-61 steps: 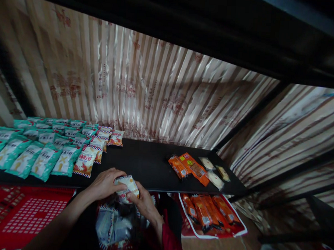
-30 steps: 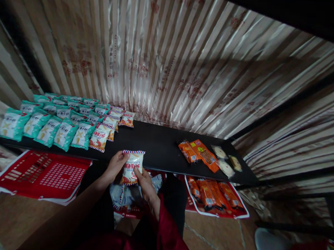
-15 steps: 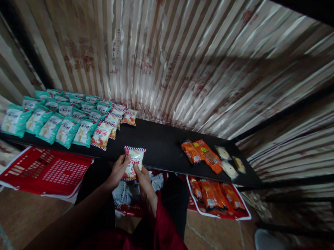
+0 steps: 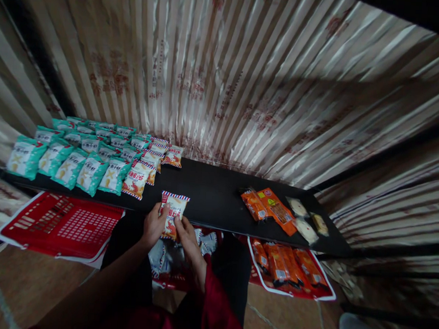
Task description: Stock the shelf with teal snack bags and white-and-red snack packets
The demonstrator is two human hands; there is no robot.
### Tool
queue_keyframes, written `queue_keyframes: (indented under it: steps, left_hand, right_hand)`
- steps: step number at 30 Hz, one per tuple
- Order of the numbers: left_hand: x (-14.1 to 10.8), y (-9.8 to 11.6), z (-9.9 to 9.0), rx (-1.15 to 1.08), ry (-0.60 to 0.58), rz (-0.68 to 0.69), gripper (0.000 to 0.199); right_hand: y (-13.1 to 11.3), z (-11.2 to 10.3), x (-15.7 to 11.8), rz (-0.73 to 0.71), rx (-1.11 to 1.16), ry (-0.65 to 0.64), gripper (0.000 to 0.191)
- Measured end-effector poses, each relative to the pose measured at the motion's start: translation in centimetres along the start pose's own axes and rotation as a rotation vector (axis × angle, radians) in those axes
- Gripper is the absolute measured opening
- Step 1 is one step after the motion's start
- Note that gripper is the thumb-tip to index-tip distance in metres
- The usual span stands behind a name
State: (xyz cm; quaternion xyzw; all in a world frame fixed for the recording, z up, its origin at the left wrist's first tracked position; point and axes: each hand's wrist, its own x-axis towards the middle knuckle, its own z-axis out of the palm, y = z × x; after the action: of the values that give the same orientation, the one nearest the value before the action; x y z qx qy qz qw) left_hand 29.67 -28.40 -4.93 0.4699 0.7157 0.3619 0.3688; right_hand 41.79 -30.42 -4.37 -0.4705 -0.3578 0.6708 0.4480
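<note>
A white and orange snack bag (image 4: 173,212) with a striped top edge is held upright between both hands at the front edge of the black shelf (image 4: 211,188). My left hand (image 4: 155,225) grips its left side, thumb on the front. On its lower right side, my right hand (image 4: 187,235) holds it the same way. To the left, several matching bags (image 4: 136,179) stand on the shelf beside rows of teal and white bags (image 4: 88,173).
Orange packets (image 4: 269,206) and small clear-wrapped items (image 4: 306,230) lie at the shelf's right. Below are a red bag (image 4: 69,225) at left, silvery packets (image 4: 170,255) between my knees, and more orange packets (image 4: 284,266) in a red bag. A striped curtain (image 4: 217,76) hangs behind.
The view has shifted slightly, so the shelf and its goods appear a little further right. Both hands still hold the bag, now slightly nearer the row of matching bags.
</note>
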Motion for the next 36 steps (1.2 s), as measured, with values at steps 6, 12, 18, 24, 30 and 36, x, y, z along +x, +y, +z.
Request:
queue_keyframes:
  steps: [6, 12, 18, 24, 30, 36]
  left_hand:
    - [0.8, 0.3, -0.5, 0.015, 0.006, 0.012, 0.037]
    - [1.1, 1.3, -1.1, 0.092, -0.018, 0.037, 0.035]
    - [1.6, 1.8, -1.5, 0.095, -0.069, 0.025, 0.034]
    - [2.3, 1.4, -1.4, -0.055, -0.126, 0.016, 0.042]
    - [2.8, -0.2, -0.9, -0.154, -0.166, 0.063, 0.044]
    - [4.3, -2.1, -0.3, -0.245, -0.129, 0.134, 0.043]
  right_hand:
    - [-0.4, -0.4, 0.7, 0.002, -0.038, -0.073, 0.054]
    - [-0.7, -0.2, 1.4, 0.025, -0.046, -0.066, 0.056]
    - [-0.1, -0.1, 2.4, 0.023, -0.048, -0.026, 0.057]
    - [0.0, -0.2, 3.6, -0.02, -0.087, 0.065, 0.054]
    - [-0.6, -0.3, 4.9, -0.045, -0.118, 0.115, 0.053]
    - [-1.1, -0.2, 5.8, -0.039, -0.169, 0.094, 0.052]
